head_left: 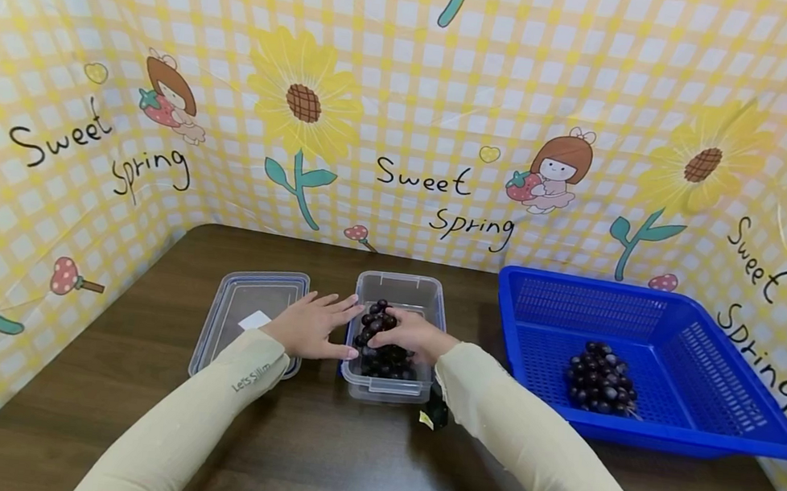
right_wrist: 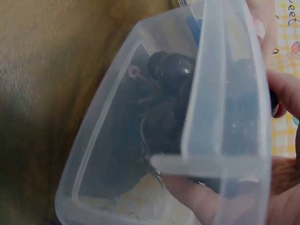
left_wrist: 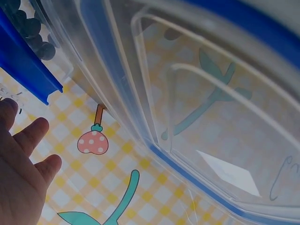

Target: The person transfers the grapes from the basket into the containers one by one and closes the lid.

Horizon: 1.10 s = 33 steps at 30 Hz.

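Observation:
In the head view, a clear plastic container (head_left: 391,392) stands in the middle of the table with dark grapes inside. My right hand (head_left: 418,336) reaches over its right wall and holds a bunch of grapes (head_left: 376,321), thumb and fingers round it. Through the cloudy container wall (right_wrist: 108,136) in the right wrist view, fingers (right_wrist: 187,194) show close against the dark grapes (right_wrist: 176,72). With fingers spread, my left hand (head_left: 311,327) is at the container's left rim, fingertips right by the grapes. The wrist of that hand passes over a clear, blue-edged lid (head_left: 231,292).
A blue slatted basket (head_left: 692,436) stands on the right, with another bunch of dark grapes (head_left: 600,378) in it. A small black object with a yellow tag (head_left: 426,419) lies by the container's front right corner. Checked yellow cloth (head_left: 408,117) walls in the wooden table (head_left: 325,464).

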{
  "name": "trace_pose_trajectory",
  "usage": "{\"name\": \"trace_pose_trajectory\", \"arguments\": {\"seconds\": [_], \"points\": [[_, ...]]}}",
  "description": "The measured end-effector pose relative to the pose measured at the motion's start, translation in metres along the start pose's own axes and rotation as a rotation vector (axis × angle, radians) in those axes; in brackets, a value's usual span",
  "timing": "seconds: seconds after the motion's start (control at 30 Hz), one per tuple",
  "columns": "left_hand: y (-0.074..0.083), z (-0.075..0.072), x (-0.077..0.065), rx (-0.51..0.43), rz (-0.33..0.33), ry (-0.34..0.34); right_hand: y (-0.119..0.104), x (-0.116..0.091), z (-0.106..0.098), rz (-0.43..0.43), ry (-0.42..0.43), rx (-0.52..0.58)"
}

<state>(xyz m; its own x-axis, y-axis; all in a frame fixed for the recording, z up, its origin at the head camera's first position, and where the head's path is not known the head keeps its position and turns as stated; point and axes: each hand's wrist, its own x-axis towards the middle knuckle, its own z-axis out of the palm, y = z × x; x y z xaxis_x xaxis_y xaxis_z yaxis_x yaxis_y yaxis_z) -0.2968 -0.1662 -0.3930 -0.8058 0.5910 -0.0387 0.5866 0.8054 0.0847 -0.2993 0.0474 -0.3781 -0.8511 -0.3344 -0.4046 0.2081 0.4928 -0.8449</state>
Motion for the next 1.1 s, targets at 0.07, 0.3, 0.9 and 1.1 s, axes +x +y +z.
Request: {"name": "trace_pose_trajectory", "arguments": {"seconds": [0.07, 0.3, 0.9, 1.1], "points": [[0.000, 0.000, 0.000, 0.003, -0.003, -0.005, 0.000, 0.000, -0.001, 0.001, -0.017, -0.022], [0.001, -0.002, -0.001, 0.003, -0.002, -0.008, -0.004, -0.003, -0.007, -0.001, -0.065, -0.075], [0.001, -0.001, 0.000, 0.004, -0.007, -0.024, -0.027, -0.016, -0.061, -0.039, -0.165, -0.141], [0.000, 0.001, 0.000, -0.008, 0.002, -0.003, -0.021, -0.034, -0.093, -0.081, -0.289, -0.211]]}}
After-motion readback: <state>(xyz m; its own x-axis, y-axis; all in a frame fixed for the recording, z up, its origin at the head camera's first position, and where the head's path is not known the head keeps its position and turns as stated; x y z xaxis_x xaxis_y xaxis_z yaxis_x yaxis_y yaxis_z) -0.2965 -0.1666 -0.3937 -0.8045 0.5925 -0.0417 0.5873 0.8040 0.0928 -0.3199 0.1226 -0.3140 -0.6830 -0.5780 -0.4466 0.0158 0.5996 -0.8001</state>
